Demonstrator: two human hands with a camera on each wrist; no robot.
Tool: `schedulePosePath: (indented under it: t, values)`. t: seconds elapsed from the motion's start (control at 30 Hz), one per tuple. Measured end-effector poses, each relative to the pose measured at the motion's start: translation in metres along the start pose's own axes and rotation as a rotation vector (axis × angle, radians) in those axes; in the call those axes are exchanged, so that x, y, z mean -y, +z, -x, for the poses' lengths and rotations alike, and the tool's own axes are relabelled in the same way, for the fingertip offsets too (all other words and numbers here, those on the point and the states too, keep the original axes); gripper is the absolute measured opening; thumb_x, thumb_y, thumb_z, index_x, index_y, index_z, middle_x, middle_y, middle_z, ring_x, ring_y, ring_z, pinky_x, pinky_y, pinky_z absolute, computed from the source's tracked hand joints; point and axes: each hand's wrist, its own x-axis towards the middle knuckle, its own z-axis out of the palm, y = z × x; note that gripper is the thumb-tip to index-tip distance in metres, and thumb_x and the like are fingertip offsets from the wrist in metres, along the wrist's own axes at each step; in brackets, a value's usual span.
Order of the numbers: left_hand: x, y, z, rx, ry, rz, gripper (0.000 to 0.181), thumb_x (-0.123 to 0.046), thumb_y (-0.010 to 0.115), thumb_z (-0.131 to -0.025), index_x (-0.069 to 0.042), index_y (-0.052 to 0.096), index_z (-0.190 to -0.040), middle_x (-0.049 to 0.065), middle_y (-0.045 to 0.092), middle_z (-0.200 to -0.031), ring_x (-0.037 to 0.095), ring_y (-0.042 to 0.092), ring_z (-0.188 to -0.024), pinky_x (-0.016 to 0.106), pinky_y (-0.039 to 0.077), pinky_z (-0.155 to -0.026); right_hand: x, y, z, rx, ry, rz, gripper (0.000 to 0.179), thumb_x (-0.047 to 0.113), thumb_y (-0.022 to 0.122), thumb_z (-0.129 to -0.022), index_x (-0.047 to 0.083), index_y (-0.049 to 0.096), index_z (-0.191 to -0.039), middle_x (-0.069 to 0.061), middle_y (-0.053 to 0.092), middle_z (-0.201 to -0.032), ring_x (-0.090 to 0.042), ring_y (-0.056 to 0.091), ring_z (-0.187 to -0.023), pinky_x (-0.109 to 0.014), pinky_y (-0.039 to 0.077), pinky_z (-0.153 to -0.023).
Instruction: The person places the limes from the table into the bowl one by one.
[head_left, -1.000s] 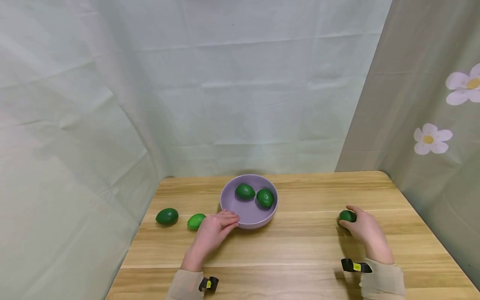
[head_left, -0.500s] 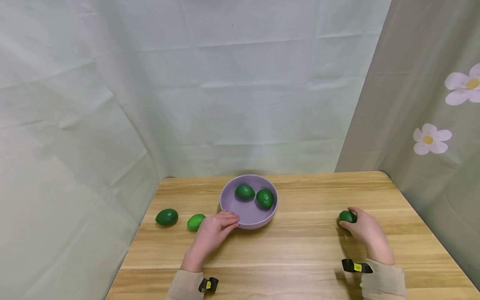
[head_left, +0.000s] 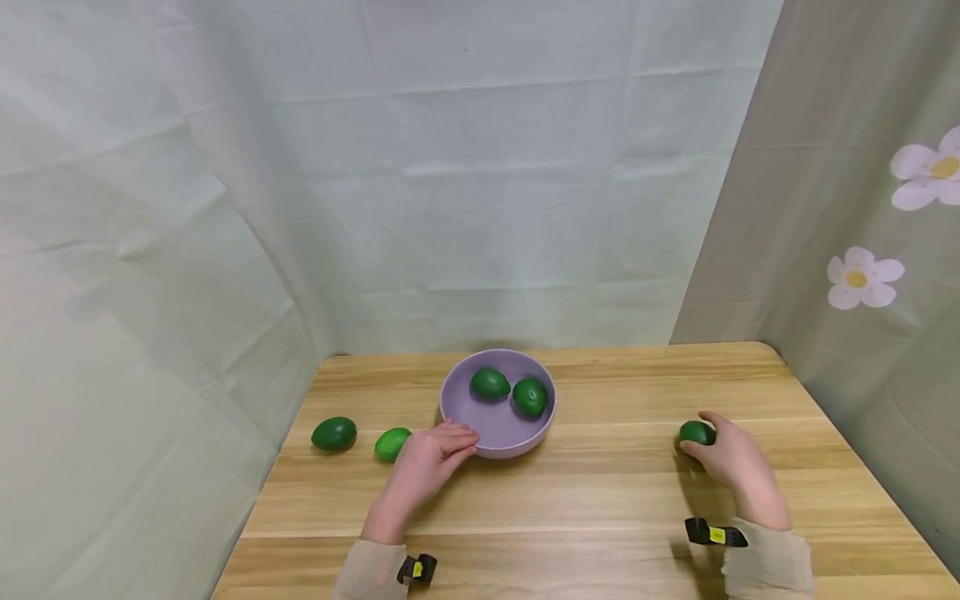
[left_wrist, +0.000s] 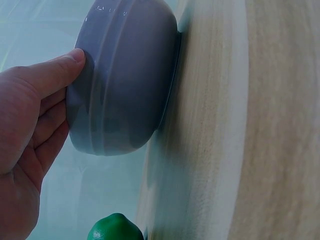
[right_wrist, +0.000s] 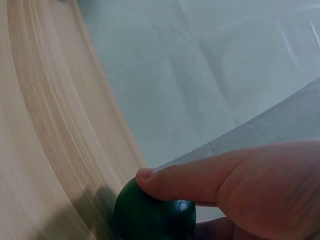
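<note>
A purple bowl [head_left: 472, 410] stands on the table with two dark green limes [head_left: 490, 383] inside it. My left hand [head_left: 423, 465] pinches its near-left rim, the thumb [left_wrist: 60, 70] on the outer wall and the other fingers over the edge. Far to the right, my right hand [head_left: 731, 458] holds another dark green lime [head_left: 697, 432] between thumb and fingers; in the right wrist view the thumb lies across the top of this lime [right_wrist: 150, 215]. Partly behind my left hand is a bright green lime [head_left: 392, 444]. Farther left lies one more dark green lime [head_left: 333, 434].
The wooden table [head_left: 592, 517] has its back edge against a pale hanging cloth [head_left: 525, 208]. More cloth hangs along the left side, and a flower-printed curtain [head_left: 862, 350] closes off the right. Bare wood lies between the bowl and my right hand.
</note>
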Motion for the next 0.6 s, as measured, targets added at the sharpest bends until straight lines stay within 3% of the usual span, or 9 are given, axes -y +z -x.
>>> schedulePosePath:
  t: [0.6]
  values:
    - [0.001,0.0009,-0.0002,-0.005,0.013,-0.013,0.02,-0.013,0.085,-0.093,-0.009,0.085,-0.113,0.001,0.08,-0.117,0.021,0.074,-0.118,0.041,0.051,-0.115,0.001,-0.0027,0.0017,-0.012,-0.011,0.008,0.072,0.032,0.072,-0.103,-0.009,0.042,-0.154,-0.046,0.049,-0.142,-0.06,0.056,-0.119,-0.068,0.054,-0.089]
